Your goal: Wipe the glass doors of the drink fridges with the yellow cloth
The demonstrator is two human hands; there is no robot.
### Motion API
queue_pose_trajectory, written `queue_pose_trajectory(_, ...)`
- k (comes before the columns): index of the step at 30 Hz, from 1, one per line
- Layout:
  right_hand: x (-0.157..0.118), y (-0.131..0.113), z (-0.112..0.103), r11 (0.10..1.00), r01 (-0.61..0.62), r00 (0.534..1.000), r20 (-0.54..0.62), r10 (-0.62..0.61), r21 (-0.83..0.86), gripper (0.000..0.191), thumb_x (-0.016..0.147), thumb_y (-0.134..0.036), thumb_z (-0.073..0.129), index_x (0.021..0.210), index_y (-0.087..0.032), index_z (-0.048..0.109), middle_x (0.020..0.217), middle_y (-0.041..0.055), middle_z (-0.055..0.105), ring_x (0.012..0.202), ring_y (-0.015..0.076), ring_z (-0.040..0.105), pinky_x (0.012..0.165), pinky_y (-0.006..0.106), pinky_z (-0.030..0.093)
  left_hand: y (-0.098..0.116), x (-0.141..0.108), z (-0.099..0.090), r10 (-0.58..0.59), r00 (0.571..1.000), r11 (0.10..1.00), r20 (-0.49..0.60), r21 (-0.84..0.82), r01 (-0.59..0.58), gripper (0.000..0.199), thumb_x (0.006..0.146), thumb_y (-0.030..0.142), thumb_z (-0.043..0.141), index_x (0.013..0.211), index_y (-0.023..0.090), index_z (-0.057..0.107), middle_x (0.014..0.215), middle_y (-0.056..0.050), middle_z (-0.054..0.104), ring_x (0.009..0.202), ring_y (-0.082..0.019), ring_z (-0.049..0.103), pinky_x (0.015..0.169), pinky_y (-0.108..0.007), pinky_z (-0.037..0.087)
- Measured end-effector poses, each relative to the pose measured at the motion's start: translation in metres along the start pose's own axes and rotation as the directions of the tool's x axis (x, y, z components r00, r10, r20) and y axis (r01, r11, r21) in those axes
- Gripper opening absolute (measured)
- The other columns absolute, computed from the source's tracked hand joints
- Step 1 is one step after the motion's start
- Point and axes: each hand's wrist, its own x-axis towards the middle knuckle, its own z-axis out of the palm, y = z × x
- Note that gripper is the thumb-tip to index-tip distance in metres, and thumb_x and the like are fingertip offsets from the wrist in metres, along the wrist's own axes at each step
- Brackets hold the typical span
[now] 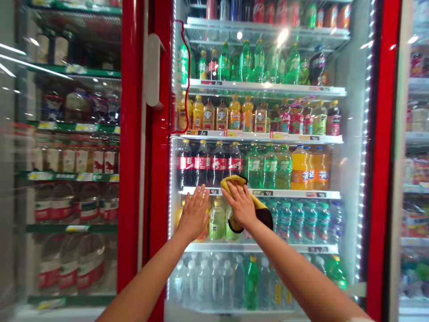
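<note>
My left hand [193,213] lies flat against the glass door [264,176] of a red-framed drinks fridge, fingers stretched out and nothing in it. To its right, my right hand [241,206] presses a yellow and black cleaning cloth [259,210] to the same glass. Part of the cloth is hidden under the palm, and its edges hang out above and to the right of the fingers. Behind the glass, cola bottles [218,163] and green soda bottles [269,165] stand on the shelf just above my hands.
A white door handle [154,71] sticks out from the red frame [160,147] at upper left. Another glass-fronted fridge with green-edged shelves [77,176] stands to the left. More stocked shelves [417,188] are at the far right.
</note>
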Motion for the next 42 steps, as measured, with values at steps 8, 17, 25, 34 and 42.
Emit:
queue_pose_trajectory(8, 0.034, 0.056, -0.026, 0.987, -0.158, 0.983, -0.101, 0.155, -0.018, 0.06, 0.096, -0.014, 0.043, 0.152, -0.034, 0.041, 0.164, 0.0033, 0.033, 0.15, 0.0275, 0.029, 0.122, 0.053, 0.021, 0.024, 0.027, 0.01, 0.066, 0.995, 0.997, -0.074, -0.025, -0.068, 0.081, 0.094, 0.034, 0.054, 0.161, 0.017, 0.011, 0.167, -0.013, 0.018, 0.155, -0.028, 0.012, 0.126, -0.051, 0.014)
queue_pose_trajectory(17, -0.04, 0.06, -0.021, 0.997, 0.033, 0.999, 0.031, -0.031, -0.063, 0.057, 0.096, -0.015, 0.048, 0.148, -0.037, 0.047, 0.159, 0.0011, 0.041, 0.145, 0.027, 0.037, 0.121, 0.051, 0.024, 0.051, 0.033, 0.019, 0.106, 0.993, 0.993, -0.052, -0.036, -0.108, 0.085, 0.092, 0.036, 0.057, 0.161, 0.019, 0.009, 0.167, -0.012, 0.016, 0.156, -0.029, 0.01, 0.126, -0.053, 0.012)
queue_pose_trajectory(25, -0.045, 0.124, -0.046, 0.938, -0.335, 0.937, -0.136, 0.322, -0.091, 0.068, 0.093, -0.008, 0.042, 0.156, -0.031, 0.034, 0.164, 0.0081, 0.031, 0.15, 0.0302, 0.028, 0.118, 0.057, 0.029, 0.079, 0.055, 0.021, 0.163, 0.982, 0.983, -0.1, -0.07, -0.17, 0.088, 0.093, 0.036, 0.057, 0.161, 0.021, 0.003, 0.168, -0.01, 0.016, 0.156, -0.028, 0.011, 0.126, -0.052, 0.009)
queue_pose_trajectory(34, -0.025, 0.157, -0.071, 0.985, -0.094, 0.992, 0.075, 0.106, -0.143, 0.066, 0.095, -0.012, 0.043, 0.155, -0.038, 0.034, 0.166, -0.0008, 0.026, 0.15, 0.0265, 0.028, 0.122, 0.05, 0.024, 0.128, 0.089, 0.037, 0.213, 0.968, 0.966, -0.132, -0.119, -0.229, 0.086, 0.092, 0.033, 0.057, 0.161, 0.024, 0.008, 0.167, -0.009, 0.017, 0.156, -0.027, 0.01, 0.127, -0.052, 0.005)
queue_pose_trajectory(42, -0.104, 0.187, -0.058, 0.918, -0.38, 0.922, -0.133, 0.365, -0.112, 0.08, 0.088, -0.002, 0.042, 0.159, -0.034, 0.023, 0.166, 0.0071, 0.025, 0.152, 0.0306, 0.024, 0.117, 0.059, 0.031, 0.172, 0.108, 0.046, 0.239, 0.958, 0.954, -0.158, -0.144, -0.262, 0.081, 0.094, 0.037, 0.055, 0.161, 0.023, 0.012, 0.167, -0.01, 0.017, 0.156, -0.027, 0.011, 0.127, -0.051, 0.006)
